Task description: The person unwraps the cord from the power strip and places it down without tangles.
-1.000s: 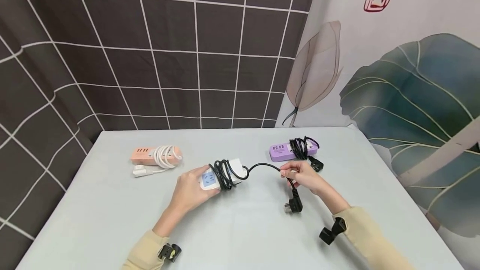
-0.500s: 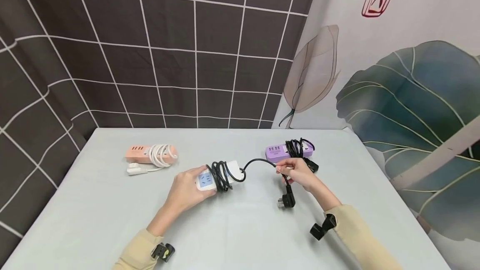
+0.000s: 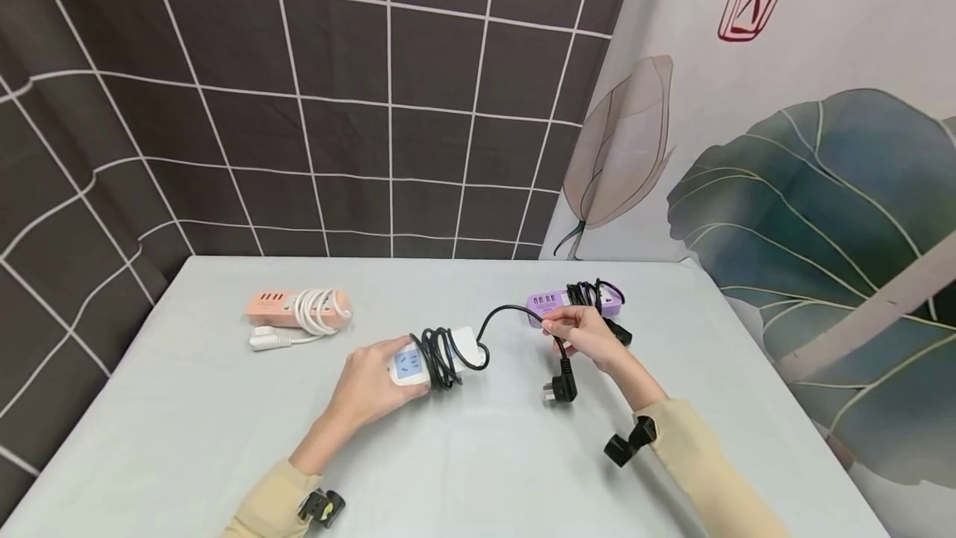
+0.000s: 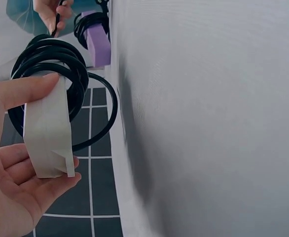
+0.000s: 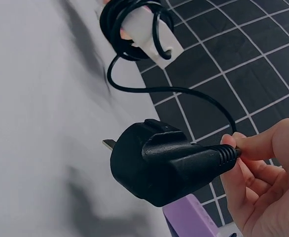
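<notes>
My left hand (image 3: 376,380) grips one end of a white power strip (image 3: 408,365), thumb on the near side and fingers round the far side. Black cord (image 3: 441,358) is wound in several loops about the strip's middle. From the coil a free length of cord arcs over to my right hand (image 3: 586,336), which pinches it just behind the black plug (image 3: 563,384). The plug hangs below those fingers, its metal prongs toward the left. In the right wrist view the plug (image 5: 159,163) fills the middle, with thumb and forefinger at its ribbed neck.
An orange power strip (image 3: 280,308) wrapped in white cord lies at the table's back left. A purple power strip (image 3: 545,303) with black cord lies at the back right, partly behind my right hand. The pale tabletop (image 3: 463,471) meets a dark gridded cloth (image 3: 336,106) at its back edge.
My right hand has moved slightly left with the plug, and the free cord between the hands arches higher. The left hand keeps its grip on the white power strip. The view has shifted a little.
</notes>
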{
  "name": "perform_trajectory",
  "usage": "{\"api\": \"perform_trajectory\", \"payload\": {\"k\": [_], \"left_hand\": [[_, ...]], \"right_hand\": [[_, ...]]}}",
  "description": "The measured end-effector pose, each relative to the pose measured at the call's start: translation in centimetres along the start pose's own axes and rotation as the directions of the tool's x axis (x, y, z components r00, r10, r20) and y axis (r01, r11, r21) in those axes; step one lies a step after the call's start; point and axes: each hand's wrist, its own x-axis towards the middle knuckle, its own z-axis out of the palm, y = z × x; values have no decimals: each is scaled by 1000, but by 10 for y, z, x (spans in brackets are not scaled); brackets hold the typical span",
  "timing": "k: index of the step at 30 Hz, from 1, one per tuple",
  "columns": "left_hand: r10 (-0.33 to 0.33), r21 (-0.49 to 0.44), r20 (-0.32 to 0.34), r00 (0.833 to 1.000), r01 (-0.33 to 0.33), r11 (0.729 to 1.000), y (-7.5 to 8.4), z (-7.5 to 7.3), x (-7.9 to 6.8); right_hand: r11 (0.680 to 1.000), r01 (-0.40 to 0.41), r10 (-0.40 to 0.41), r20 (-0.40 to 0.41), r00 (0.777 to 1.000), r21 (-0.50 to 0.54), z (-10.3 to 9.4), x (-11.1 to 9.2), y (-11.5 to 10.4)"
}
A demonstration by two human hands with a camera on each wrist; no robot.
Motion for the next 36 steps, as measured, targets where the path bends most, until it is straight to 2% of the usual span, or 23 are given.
{"api": "perform_trajectory", "payload": {"k": [19, 28, 36], "left_hand": [[16, 12, 42, 999, -17, 1000, 0, 2, -3], [2, 8, 54, 999, -2, 1000, 1, 3, -4], [-1, -3, 41, 999, 1, 1000, 3, 9, -5]], "right_hand": [[999, 41, -39, -73, 997, 19, 3, 17, -17], [999, 33, -31, -104, 994, 15, 5, 21, -27], [999, 33, -30, -109, 994, 26, 4, 23, -37]]}}
